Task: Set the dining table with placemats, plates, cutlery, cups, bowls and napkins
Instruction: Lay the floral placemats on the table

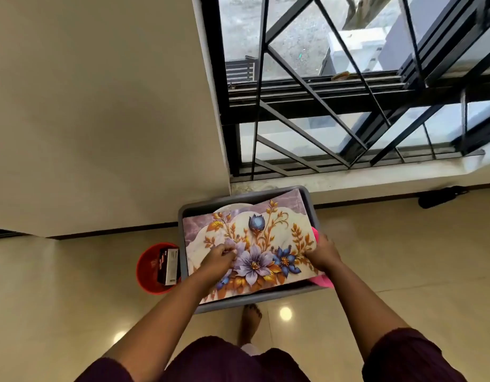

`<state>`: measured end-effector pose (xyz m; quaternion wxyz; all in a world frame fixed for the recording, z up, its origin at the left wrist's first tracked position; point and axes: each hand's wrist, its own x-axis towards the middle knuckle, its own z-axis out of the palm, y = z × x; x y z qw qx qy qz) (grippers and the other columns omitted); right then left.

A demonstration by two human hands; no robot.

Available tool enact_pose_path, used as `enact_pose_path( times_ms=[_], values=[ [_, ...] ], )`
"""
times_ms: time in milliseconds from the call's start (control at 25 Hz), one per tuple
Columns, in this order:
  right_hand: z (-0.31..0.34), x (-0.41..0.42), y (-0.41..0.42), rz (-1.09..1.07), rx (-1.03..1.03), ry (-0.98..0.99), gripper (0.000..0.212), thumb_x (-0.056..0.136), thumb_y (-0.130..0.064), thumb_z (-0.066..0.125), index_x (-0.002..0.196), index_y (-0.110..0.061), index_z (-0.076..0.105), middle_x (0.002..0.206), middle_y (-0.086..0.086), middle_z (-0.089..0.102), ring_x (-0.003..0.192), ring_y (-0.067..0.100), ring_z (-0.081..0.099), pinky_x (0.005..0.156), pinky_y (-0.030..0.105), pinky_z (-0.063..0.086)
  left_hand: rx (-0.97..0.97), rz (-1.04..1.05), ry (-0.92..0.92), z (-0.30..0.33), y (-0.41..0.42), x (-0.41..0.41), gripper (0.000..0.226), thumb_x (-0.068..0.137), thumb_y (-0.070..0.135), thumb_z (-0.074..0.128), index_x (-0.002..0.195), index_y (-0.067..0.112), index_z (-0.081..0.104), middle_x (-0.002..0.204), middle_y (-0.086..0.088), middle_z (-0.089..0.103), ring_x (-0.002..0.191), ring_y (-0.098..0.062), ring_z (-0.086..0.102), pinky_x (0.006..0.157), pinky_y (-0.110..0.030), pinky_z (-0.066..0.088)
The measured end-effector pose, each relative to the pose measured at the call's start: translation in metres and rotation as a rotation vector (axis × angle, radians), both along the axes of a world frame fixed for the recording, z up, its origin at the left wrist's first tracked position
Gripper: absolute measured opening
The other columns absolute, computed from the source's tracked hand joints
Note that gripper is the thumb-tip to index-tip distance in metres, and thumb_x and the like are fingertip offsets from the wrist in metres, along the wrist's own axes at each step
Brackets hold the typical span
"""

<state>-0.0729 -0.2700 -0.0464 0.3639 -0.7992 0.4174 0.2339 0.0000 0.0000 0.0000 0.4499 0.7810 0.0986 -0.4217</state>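
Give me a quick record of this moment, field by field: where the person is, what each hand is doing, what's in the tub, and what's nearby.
place: tiled floor below a barred window
container: grey tub on the floor
top item: floral placemat lying on the tub
left hand: fingers curled, pinching the placemat near its middle
right hand: grips the placemat's right edge
under the placemat: something pink, partly hidden
beside the tub: red bucket holding a box

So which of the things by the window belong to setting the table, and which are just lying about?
For the job: floral placemat, held by left hand and right hand; grey tub; pink item under the mat.
Lying about: red bucket with boxes; black umbrella.
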Motion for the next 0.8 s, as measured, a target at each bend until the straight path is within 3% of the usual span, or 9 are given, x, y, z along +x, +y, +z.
enact_pose_path(
  times_ms=[120, 240, 320, 400, 480, 560, 640, 720, 800],
  values=[
    [-0.009, -0.002, -0.001, 0.022, 0.065, 0.061, 0.079, 0.079, -0.022, 0.072, 0.143, -0.021, 0.026, 0.129, 0.015, 0.052, 0.117, 0.034, 0.054, 0.096, 0.051, 0.049, 0.024, -0.011, 0.004, 0.0, 0.001, 0.003, 0.031, 0.102, 0.023, 0.046, 0.13, 0.013, 0.055, 0.124, -0.01, 0.061, 0.105, -0.021, 0.059, 0.087, -0.031, 0.048],
    [-0.006, 0.003, 0.011, 0.042, -0.016, 0.028, 0.045, 0.089, -0.023, 0.059, 0.13, -0.017, 0.039, 0.116, 0.012, 0.061, 0.105, 0.029, 0.059, 0.087, 0.044, 0.052, 0.021, 0.002, 0.001, -0.001, 0.003, 0.005, 0.028, 0.102, 0.023, 0.046, 0.126, 0.013, 0.055, 0.121, -0.01, 0.061, 0.1, -0.02, 0.059, 0.081, -0.03, 0.049],
    [0.004, 0.009, 0.022, 0.147, -0.059, -0.026, 0.033, 0.095, -0.02, 0.05, 0.127, -0.015, 0.041, 0.117, 0.01, 0.059, 0.104, 0.028, 0.058, 0.083, 0.038, 0.049, 0.018, 0.018, -0.004, -0.003, 0.006, 0.005, 0.027, 0.101, 0.024, 0.047, 0.125, 0.015, 0.056, 0.122, -0.01, 0.061, 0.104, -0.022, 0.06, 0.084, -0.032, 0.049],
    [0.017, 0.013, 0.033, 0.278, -0.077, -0.029, 0.037, 0.097, -0.017, 0.047, 0.13, -0.015, 0.032, 0.115, 0.012, 0.057, 0.099, 0.028, 0.058, 0.076, 0.037, 0.046, 0.004, 0.033, -0.005, -0.003, 0.009, 0.004, 0.028, 0.101, 0.025, 0.048, 0.126, 0.016, 0.056, 0.125, -0.011, 0.06, 0.109, -0.024, 0.06, 0.09, -0.034, 0.049],
    [0.033, 0.013, 0.038, 0.309, -0.068, -0.102, 0.035, 0.097, -0.016, 0.046, 0.129, -0.018, 0.031, 0.101, 0.007, 0.06, 0.087, 0.022, 0.059, 0.069, 0.035, 0.05, -0.002, 0.042, -0.003, -0.002, 0.011, 0.005, 0.028, 0.1, 0.025, 0.049, 0.126, 0.017, 0.056, 0.126, -0.01, 0.06, 0.112, -0.025, 0.059, 0.092, -0.035, 0.049],
    [0.056, 0.012, 0.034, 0.224, -0.029, -0.226, 0.027, 0.097, -0.011, 0.043, 0.12, -0.024, 0.041, 0.09, 0.002, 0.059, 0.08, 0.02, 0.061, 0.065, 0.036, 0.054, -0.004, 0.043, 0.01, 0.0, 0.014, 0.006, 0.028, 0.1, 0.025, 0.05, 0.126, 0.017, 0.056, 0.126, -0.008, 0.06, 0.112, -0.024, 0.058, 0.091, -0.034, 0.047],
    [0.086, 0.008, 0.022, 0.057, 0.037, -0.366, 0.032, 0.094, -0.003, 0.04, 0.109, -0.03, 0.048, 0.093, 0.005, 0.062, 0.078, 0.025, 0.066, 0.064, 0.044, 0.059, 0.007, 0.039, -0.017, 0.006, 0.016, 0.008, 0.031, 0.099, 0.022, 0.052, 0.129, 0.014, 0.054, 0.127, -0.006, 0.057, 0.112, -0.022, 0.055, 0.094, -0.033, 0.045],
    [0.115, -0.001, 0.004, -0.115, 0.145, -0.463, 0.037, 0.096, 0.003, 0.038, 0.109, -0.028, 0.054, 0.102, 0.01, 0.063, 0.078, 0.028, 0.068, 0.061, 0.047, 0.059, 0.121, 0.029, -0.176, 0.007, 0.025, 0.016, 0.043, 0.095, 0.021, 0.058, 0.136, 0.012, 0.048, 0.134, -0.012, 0.052, 0.118, -0.028, 0.052, 0.097, -0.033, 0.043],
    [0.142, -0.016, -0.016, -0.214, 0.254, -0.563, 0.028, 0.097, 0.0, 0.046, 0.111, -0.022, 0.055, 0.109, 0.018, 0.061, 0.077, 0.026, 0.067, 0.054, 0.041, 0.057, 0.278, 0.043, -0.348, 0.009, 0.042, 0.029, 0.056, 0.09, 0.026, 0.063, 0.14, 0.012, 0.043, 0.136, -0.018, 0.048, 0.123, -0.036, 0.048, 0.096, -0.034, 0.041]
  ],
)
